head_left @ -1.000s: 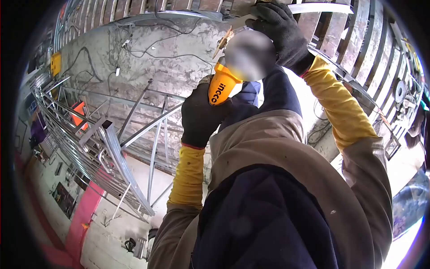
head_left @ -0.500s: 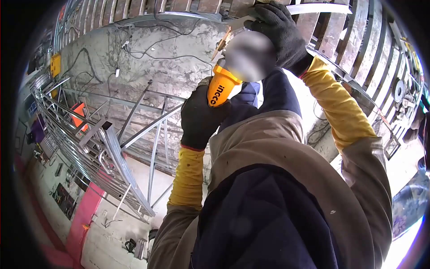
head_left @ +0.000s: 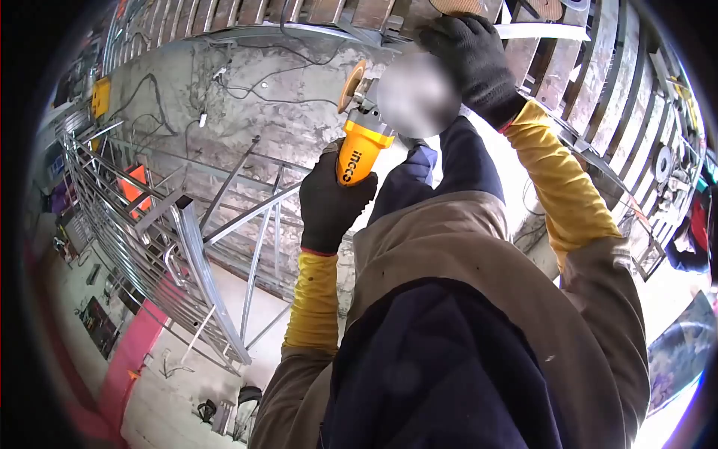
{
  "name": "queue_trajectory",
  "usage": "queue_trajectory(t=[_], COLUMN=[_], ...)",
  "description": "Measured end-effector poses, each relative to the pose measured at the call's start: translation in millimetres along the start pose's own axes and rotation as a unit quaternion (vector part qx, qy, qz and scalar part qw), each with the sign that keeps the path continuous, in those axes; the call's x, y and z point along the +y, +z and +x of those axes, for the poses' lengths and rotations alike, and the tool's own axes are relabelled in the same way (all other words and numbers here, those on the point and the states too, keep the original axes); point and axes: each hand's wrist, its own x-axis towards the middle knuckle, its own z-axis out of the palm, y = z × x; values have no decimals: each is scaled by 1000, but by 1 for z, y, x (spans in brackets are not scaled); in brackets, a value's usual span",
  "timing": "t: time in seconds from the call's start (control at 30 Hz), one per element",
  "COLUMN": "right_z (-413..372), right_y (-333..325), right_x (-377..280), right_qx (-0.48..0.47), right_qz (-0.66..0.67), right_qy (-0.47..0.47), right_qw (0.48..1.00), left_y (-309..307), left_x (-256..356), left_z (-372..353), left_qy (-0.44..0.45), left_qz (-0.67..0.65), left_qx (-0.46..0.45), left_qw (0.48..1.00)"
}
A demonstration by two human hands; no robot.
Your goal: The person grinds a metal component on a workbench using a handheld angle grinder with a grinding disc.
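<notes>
My left hand [head_left: 334, 200], in a black glove, is wrapped around the body of a yellow angle grinder [head_left: 360, 150]. The grinder's brown disc [head_left: 351, 86] points up and to the left, apart from the bench. My right hand [head_left: 479, 71], also gloved in black, is closed at the edge of the slatted metal bench, with its fingers over a pale flat metal strip [head_left: 546, 31]. The strip sticks out to the right of that hand. A round blurred patch between the hands hides what lies behind it.
Slatted metal bench [head_left: 598, 82] runs across the top and right. A welded frame of metal tubes [head_left: 191, 239] stands at the left. Cables [head_left: 277, 96] lie on the stained floor. A metal ring [head_left: 663, 163] rests at the far right. Tan objects [head_left: 456, 6] show at the top edge.
The grinder has moved slightly left and down and turned, so its disc now shows more fully. My right hand stays by the strip, a little lower in view.
</notes>
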Motion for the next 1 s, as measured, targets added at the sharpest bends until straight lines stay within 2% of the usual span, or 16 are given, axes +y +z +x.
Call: queue_trajectory(t=[0.03,0.1,0.3,0.5,0.57,0.7,0.77,0.9,1.0], right_z=[4,14,25,18,12,2,1,-3,-5], right_y=[-1,-2,-1,4,4,5,8,3,1], right_x=[1,-1,9,16,14,8,10,7,9], right_qx=[-11,-16,-17,-40,18,28,66,9,3], right_qz=[-16,-16,25,-9,-2,5,27,41,67], right_qy=[-6,-15,-36,5,6,5,-32,-19,-19], right_qw=[1000,1000,999,999,1000,1000,997,999,998], left_y=[-4,-14,-4,-6,-6,-7,-5,-11,-13], left_x=[2,2,-25,-27,-30,-35,-37,-31,-21], left_z=[-1,-6,-19,-25,-25,-24,-21,-17,-12], left_qy=[1,-79,-36,-16,-16,-12,1,15,11], left_qz=[-1,-35,-12,-7,-8,-13,-24,-22,-43], left_qx=[3,-28,17,24,23,18,21,7,-7], left_qw=[1000,996,999,1000,1000,1000,999,1000,999])
